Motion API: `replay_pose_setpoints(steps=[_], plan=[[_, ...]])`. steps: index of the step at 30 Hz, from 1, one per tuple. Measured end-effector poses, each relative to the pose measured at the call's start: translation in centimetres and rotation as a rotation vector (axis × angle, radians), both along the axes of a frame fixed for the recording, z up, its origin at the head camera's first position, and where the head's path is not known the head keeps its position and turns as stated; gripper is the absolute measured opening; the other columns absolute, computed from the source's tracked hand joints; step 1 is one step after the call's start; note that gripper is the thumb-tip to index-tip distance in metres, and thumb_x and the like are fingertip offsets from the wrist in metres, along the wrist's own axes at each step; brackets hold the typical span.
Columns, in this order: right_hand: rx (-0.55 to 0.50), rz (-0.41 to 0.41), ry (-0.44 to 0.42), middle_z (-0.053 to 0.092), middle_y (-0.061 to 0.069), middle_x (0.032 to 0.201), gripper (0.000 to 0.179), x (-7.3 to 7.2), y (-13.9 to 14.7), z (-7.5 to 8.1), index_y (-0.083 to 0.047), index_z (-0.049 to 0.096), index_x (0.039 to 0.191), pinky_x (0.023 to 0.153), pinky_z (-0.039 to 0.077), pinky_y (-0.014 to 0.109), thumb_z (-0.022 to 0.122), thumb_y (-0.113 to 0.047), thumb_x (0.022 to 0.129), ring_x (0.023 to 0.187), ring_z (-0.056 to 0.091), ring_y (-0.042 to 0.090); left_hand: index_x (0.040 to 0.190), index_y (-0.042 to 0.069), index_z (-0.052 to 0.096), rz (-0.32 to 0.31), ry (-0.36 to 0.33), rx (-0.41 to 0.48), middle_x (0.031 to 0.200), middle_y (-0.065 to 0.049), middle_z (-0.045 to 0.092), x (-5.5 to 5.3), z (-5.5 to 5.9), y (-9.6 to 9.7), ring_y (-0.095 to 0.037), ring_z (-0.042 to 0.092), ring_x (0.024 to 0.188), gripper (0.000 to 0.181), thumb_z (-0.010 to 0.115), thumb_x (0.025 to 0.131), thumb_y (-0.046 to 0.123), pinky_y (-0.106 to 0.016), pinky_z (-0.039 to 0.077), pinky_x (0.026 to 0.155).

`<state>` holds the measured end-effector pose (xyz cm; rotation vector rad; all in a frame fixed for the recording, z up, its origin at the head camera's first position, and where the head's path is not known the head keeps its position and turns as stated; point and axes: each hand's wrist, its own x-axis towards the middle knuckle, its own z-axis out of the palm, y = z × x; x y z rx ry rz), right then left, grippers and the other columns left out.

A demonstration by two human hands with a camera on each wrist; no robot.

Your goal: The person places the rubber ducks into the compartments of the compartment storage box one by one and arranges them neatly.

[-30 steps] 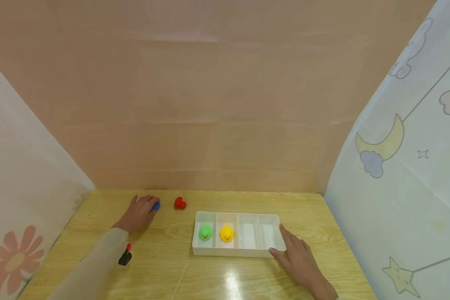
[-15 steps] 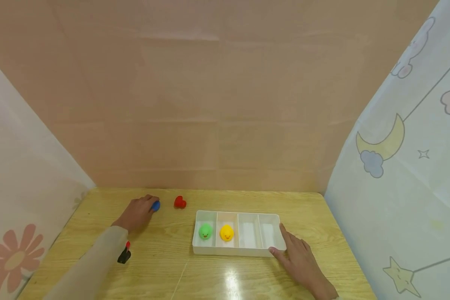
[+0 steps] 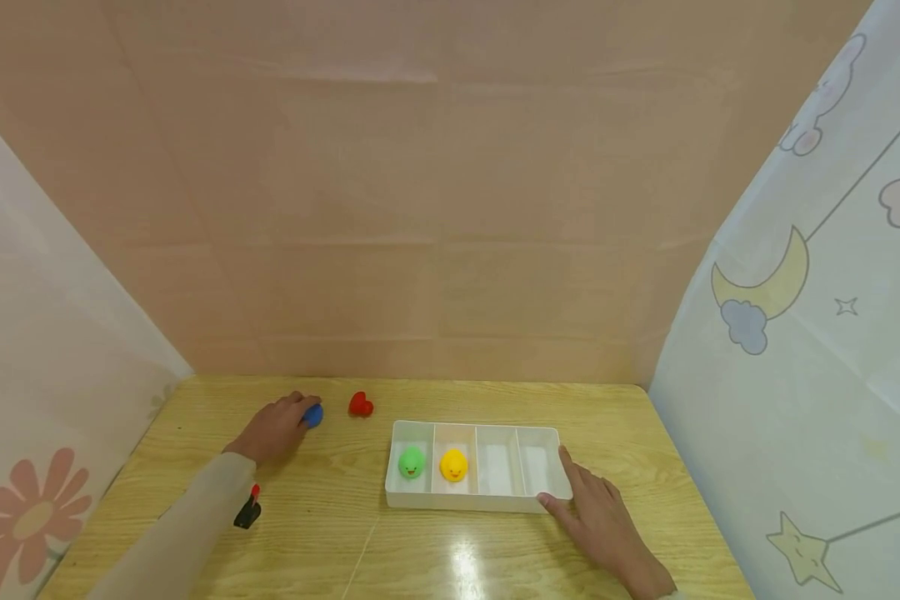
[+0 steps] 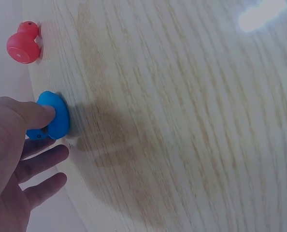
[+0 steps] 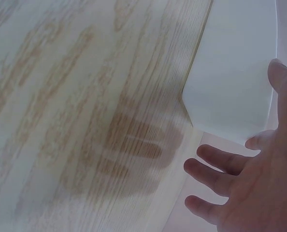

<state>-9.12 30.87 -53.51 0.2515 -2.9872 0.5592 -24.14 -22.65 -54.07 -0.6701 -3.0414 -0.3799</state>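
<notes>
At the back left of the table, my left hand point(image 3: 272, 429) pinches a blue rubber duck point(image 3: 313, 415) low over the wood. The left wrist view shows the thumb across the blue duck point(image 4: 61, 121), its other fingers loosely extended; part of the duck is hidden. A red rubber duck point(image 3: 361, 405) lies just to the right of it. My right hand point(image 3: 603, 521) holds the right end of a white tray point(image 3: 465, 503) with thumb and index finger at its corner. Green point(image 3: 411, 463) and yellow point(image 3: 453, 466) ducks sit in the tray's two left compartments; the two right compartments hold nothing.
The wooden table point(image 3: 330, 533) ends at a tan cloth backdrop point(image 3: 435, 250). White printed cloths point(image 3: 795, 400) rise along both sides. A small black and red piece point(image 3: 248, 510) shows beside the left sleeve.
The left hand stays nearly in place, and slightly more of the blue duck shows beside its fingers. The right hand and the tray have not visibly moved.
</notes>
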Motion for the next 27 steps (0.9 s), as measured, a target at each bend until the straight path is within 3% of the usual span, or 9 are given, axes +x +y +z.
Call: replay_pose_setpoints(steps=[11,18,27], plan=[[-0.006,-0.011,-0.023,0.061,0.022,0.152,0.082,0.0,0.0,-0.2,-0.006,0.032,0.167,0.11,0.042,0.073,0.058,-0.054,0.107,0.136,0.062,0.045,0.14,0.0,0.064,0.025,-0.105,0.018,0.121,-0.021,0.068,0.3,0.5,0.1,-0.038,0.071,0.108,0.043,0.072,0.102,0.018,-0.06,0.06,0.097],[-0.012,-0.015,-0.028,0.062,0.022,0.152,0.082,0.1,0.0,-0.2,-0.006,0.032,0.167,0.11,0.042,0.073,0.058,-0.054,0.107,0.136,0.062,0.044,0.141,-0.001,0.063,0.025,-0.137,0.061,0.12,-0.019,0.067,0.3,1.2,1.2,-0.033,0.069,0.107,0.045,0.071,0.103,0.022,-0.059,0.06,0.099],[-0.021,-0.018,-0.04,0.061,0.022,0.152,0.082,0.0,0.0,-0.2,-0.007,0.03,0.168,0.111,0.041,0.073,0.057,-0.056,0.107,0.138,0.061,0.045,0.141,0.0,0.064,0.009,-0.137,0.08,0.117,-0.018,0.063,0.3,0.9,2.2,-0.031,0.066,0.104,0.045,0.073,0.101,0.021,-0.057,0.061,0.097]])
